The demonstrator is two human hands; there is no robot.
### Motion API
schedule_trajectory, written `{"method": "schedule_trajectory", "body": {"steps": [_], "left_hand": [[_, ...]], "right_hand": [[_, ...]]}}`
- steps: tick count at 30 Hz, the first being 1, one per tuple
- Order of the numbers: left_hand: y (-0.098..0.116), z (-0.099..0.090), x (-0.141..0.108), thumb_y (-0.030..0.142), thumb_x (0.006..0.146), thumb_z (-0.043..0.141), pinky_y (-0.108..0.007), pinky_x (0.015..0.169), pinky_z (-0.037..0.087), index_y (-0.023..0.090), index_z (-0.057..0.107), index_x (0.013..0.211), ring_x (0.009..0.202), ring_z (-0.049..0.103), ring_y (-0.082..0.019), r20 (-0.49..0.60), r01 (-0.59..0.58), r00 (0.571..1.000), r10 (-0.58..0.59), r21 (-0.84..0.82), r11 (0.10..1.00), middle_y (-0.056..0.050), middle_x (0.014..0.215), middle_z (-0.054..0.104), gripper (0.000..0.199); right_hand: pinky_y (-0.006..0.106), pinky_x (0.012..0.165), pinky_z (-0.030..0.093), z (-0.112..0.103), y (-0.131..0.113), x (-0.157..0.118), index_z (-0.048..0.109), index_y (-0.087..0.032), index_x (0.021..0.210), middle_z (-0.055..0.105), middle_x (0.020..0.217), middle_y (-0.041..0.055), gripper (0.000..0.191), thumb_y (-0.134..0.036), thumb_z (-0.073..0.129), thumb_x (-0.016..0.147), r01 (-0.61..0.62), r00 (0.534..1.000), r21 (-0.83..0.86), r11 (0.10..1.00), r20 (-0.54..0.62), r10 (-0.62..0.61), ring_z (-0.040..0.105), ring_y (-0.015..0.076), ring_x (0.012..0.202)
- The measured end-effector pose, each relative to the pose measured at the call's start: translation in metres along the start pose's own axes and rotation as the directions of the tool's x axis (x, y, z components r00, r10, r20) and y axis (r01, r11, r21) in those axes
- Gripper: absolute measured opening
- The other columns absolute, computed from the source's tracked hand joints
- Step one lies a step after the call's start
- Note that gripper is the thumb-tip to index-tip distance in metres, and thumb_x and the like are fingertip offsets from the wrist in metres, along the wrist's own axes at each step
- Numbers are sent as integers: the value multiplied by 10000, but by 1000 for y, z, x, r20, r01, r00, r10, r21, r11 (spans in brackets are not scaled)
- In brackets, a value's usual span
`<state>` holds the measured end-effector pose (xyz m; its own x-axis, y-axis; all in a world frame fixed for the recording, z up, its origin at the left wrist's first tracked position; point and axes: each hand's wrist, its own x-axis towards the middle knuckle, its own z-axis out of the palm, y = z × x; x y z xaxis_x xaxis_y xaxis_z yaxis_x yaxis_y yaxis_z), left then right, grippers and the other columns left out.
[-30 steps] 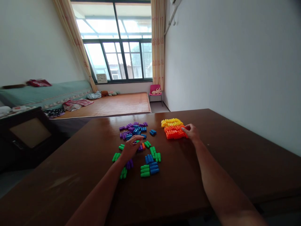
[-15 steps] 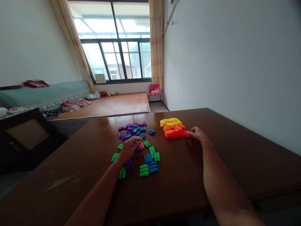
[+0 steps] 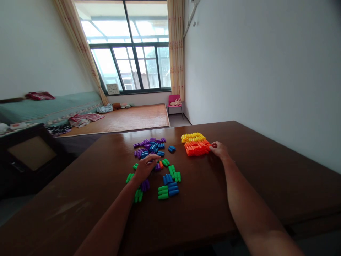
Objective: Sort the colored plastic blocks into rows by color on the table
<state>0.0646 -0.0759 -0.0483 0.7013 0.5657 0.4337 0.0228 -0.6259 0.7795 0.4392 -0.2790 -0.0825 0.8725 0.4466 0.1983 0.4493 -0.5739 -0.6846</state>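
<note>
My right hand [image 3: 220, 149] is at the right edge of a block of orange plastic pieces [image 3: 197, 148], its thumb and fingers pinched on an orange piece there. Yellow pieces [image 3: 193, 137] lie directly behind the orange ones. On the left, my left hand [image 3: 146, 166] rests low over the table with fingers loosely bent and apart from the thumb; no held thing shows. Just by its fingertips lie a purple piece [image 3: 157, 166] and a small orange piece [image 3: 161, 164]. Green pieces [image 3: 172, 171] and blue pieces [image 3: 173, 189] lie nearer me, some joined side by side.
A mixed heap of purple and blue pieces [image 3: 151, 146] lies beyond my left hand, with a separate blue piece [image 3: 172, 149] to its right. The brown table [image 3: 202, 213] reaches toward the right wall. Behind it are a bed [image 3: 133, 117] and a pink chair [image 3: 174, 100].
My right hand has shifted slightly left, and the loose orange piece at its fingertips now sits against the orange block. My left hand has hardly moved.
</note>
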Motion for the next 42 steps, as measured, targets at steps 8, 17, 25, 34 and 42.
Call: {"method": "schedule_trajectory", "body": {"steps": [8, 17, 25, 34, 42], "left_hand": [[1, -8, 2, 392, 829, 603, -310, 798, 548, 194, 724, 947, 959, 665, -216, -67, -24, 997, 25, 11, 1000, -54, 984, 732, 260], [-10, -39, 4, 351, 848, 558, -333, 811, 551, 170, 717, 953, 974, 654, -219, -219, 34, 976, -7, 118, 992, -82, 1015, 713, 263], [-26, -30, -6, 367, 780, 690, -413, 1039, 409, 286, 712, 1080, 1152, 555, -247, 230, -207, 966, 116, 424, 882, -51, 1176, 662, 312], [-41, -43, -9, 151, 840, 524, -390, 994, 436, 281, 678, 1152, 1145, 523, -249, 12, 12, 1000, -27, 670, 743, -49, 1217, 623, 372], [-37, -53, -10, 216, 899, 475, -382, 889, 478, 250, 663, 1162, 1059, 567, -274, -200, 231, 972, -126, 690, 686, -87, 1175, 636, 325]], "right_hand": [[289, 670, 460, 7, 12, 7, 701, -170, 876, 728, 859, 99, 308, -403, 508, 817, 47, 995, 65, 997, -92, -41, 659, 207, 767], [349, 797, 458, -1, -25, -13, 646, -145, 1068, 691, 1000, 146, 391, -395, 405, 888, 277, 889, 46, 960, -391, -238, 622, 232, 843], [285, 658, 484, 50, -108, -95, 657, -229, 981, 698, 906, 42, 311, -490, 543, 854, 573, 642, 364, 734, 358, -678, 617, 162, 682], [302, 689, 531, 77, -113, -120, 553, -219, 1214, 696, 831, 15, 467, -396, 645, 791, 289, 521, 614, 734, 543, -659, 668, 181, 768], [302, 715, 532, 79, -107, -113, 624, -190, 1107, 699, 897, 39, 333, -362, 580, 825, 328, 591, 592, 736, 479, -649, 661, 173, 799]]}}
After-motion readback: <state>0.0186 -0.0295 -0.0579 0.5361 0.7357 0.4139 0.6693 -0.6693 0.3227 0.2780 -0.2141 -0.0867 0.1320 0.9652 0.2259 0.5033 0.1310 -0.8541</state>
